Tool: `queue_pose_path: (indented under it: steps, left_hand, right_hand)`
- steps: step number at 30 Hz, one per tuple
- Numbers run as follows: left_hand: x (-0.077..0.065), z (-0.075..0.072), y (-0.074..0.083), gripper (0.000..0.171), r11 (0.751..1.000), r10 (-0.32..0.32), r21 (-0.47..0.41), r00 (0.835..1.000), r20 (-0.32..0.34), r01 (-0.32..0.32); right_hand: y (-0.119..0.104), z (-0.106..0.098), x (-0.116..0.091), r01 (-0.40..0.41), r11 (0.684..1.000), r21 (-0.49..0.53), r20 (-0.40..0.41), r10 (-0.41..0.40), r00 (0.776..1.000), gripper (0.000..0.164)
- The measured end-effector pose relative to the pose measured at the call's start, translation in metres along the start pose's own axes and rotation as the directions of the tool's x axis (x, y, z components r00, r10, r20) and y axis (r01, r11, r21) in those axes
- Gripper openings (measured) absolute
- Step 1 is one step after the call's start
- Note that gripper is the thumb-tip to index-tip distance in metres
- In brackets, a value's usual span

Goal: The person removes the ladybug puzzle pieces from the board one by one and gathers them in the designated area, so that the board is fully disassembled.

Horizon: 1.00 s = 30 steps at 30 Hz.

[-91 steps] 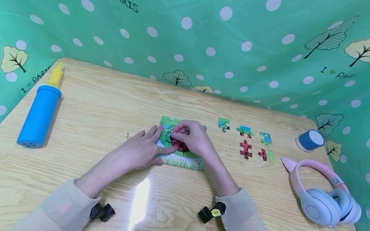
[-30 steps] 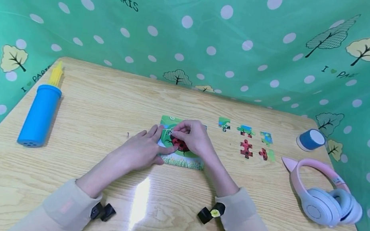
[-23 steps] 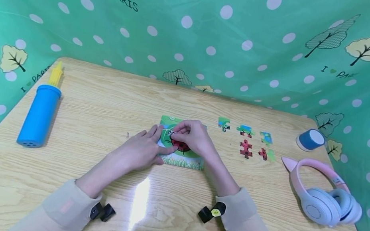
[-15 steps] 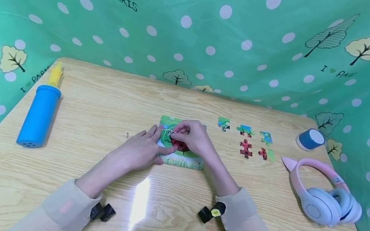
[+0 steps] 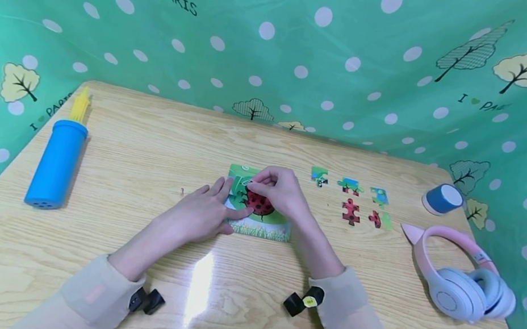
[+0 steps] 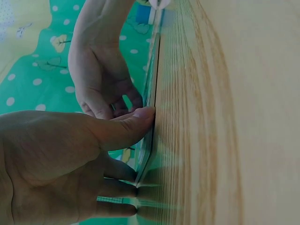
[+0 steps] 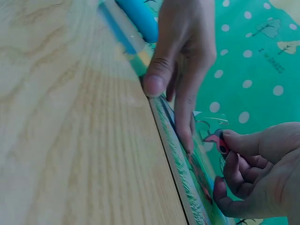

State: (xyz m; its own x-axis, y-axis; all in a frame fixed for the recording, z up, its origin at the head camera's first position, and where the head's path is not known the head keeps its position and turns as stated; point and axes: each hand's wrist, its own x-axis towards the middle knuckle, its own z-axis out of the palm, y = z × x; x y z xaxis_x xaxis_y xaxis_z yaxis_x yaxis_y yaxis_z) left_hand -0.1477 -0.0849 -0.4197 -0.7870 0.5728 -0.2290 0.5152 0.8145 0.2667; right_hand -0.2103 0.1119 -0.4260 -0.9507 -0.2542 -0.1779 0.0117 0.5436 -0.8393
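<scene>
A jigsaw board (image 5: pixel 263 233) with a ladybug picture lies flat mid-table in the head view. My left hand (image 5: pixel 195 216) rests across its left side. Its index finger lies straight over the picture, the thumb touches the near edge, and the other fingers stretch along the left edge. Above the ladybug, my right hand (image 5: pixel 282 193) pinches a small red-and-black puzzle piece (image 7: pixel 217 139) between thumb and fingers, seen in the right wrist view. That piece is held up off the board, tilted. The board's upper right part is hidden behind the right hand.
Several loose puzzle pieces (image 5: pixel 351 212) lie right of the board. Further right are pink-and-blue cat-ear headphones (image 5: pixel 463 291) and a blue-and-white round object (image 5: pixel 442 200). A blue hand pump (image 5: pixel 57 166) with a yellow nozzle lies at the left. Polka-dot cloth (image 5: pixel 282 46) hangs behind the table.
My right hand has risen slightly away from the board with the puzzle piece. More of the red ladybug shows, and its black-and-white face is no longer seen there. The left hand stays put.
</scene>
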Motion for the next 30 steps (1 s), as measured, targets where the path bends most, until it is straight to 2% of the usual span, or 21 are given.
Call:
queue_pose_path:
  steps: [8,12,19,22,30]
  left_hand:
    - [-0.001,0.0,-0.001,0.055,1.0,-0.014,0.0,1.0,0.005,0.014]
    - [0.0,0.0,-0.001,0.056,1.0,-0.003,0.006,1.0,-0.006,0.003]
    - [0.0,0.0,0.0,0.058,1.0,-0.013,-0.013,1.0,0.007,0.013]
    - [0.0,-0.001,0.0,0.059,1.0,-0.014,-0.024,1.0,0.015,0.015]
    - [0.0,0.0,0.0,0.058,1.0,-0.011,-0.023,1.0,0.009,0.012]
  right_hand:
    - [0.0,-0.005,0.005,0.011,0.999,0.034,-0.032,-0.01,0.999,0.014]
    - [0.004,-0.014,0.006,0.026,0.999,0.039,-0.063,-0.023,0.998,0.015]
    - [0.02,-0.05,0.001,0.052,0.999,0.003,-0.052,-0.051,0.997,0.016]
    - [0.03,-0.07,-0.005,0.016,1.0,-0.016,-0.066,-0.017,0.998,0.017]
    - [0.056,-0.111,-0.022,-0.095,0.994,0.044,-0.099,0.099,0.99,0.026]
